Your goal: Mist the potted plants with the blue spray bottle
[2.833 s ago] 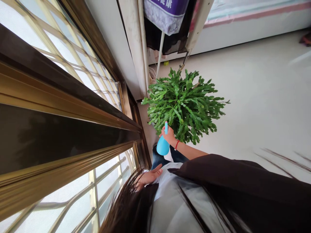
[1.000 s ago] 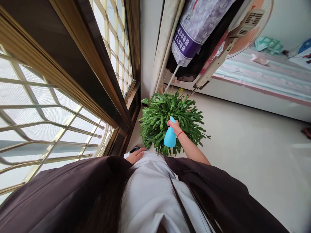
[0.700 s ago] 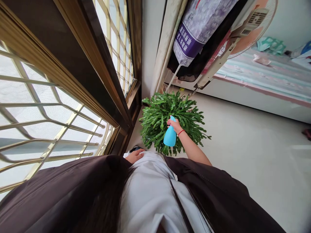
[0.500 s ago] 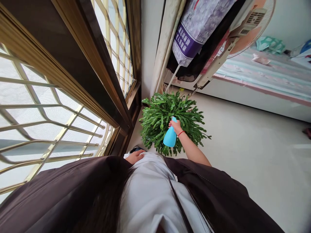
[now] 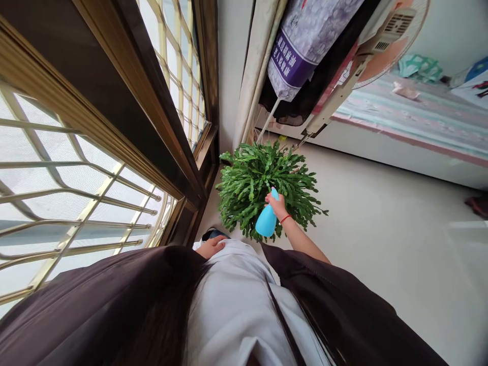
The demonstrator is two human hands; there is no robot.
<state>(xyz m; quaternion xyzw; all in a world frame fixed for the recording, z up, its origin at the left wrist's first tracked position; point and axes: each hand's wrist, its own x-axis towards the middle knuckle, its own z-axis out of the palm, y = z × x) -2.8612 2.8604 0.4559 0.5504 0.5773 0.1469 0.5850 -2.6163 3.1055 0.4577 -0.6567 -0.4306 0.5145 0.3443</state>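
Observation:
My right hand (image 5: 277, 205), with a red cord round its wrist, is wrapped around the neck of a light blue spray bottle (image 5: 266, 221). The bottle is tilted, its top toward the plant and its base toward me. Below and beyond it spreads a big bushy green potted plant (image 5: 247, 178) with flat segmented stems; its leaves hide any pot. Flat against the white shirt (image 5: 232, 259) at my waist lies my left hand (image 5: 212, 247), fingers stretched out and holding nothing.
Brown-framed windows with metal bars (image 5: 91, 208) run along the left. Behind the plant stand a curtain (image 5: 256, 76), a purple printed cover (image 5: 295, 61) on a pole and a standing fan (image 5: 366, 56). A bed (image 5: 415, 119) is at the right, beyond the pale floor (image 5: 381, 213).
My right hand and the spray bottle have shifted slightly toward me, and the bottle leans a little more. My left hand stays on the shirt. The view has moved slightly.

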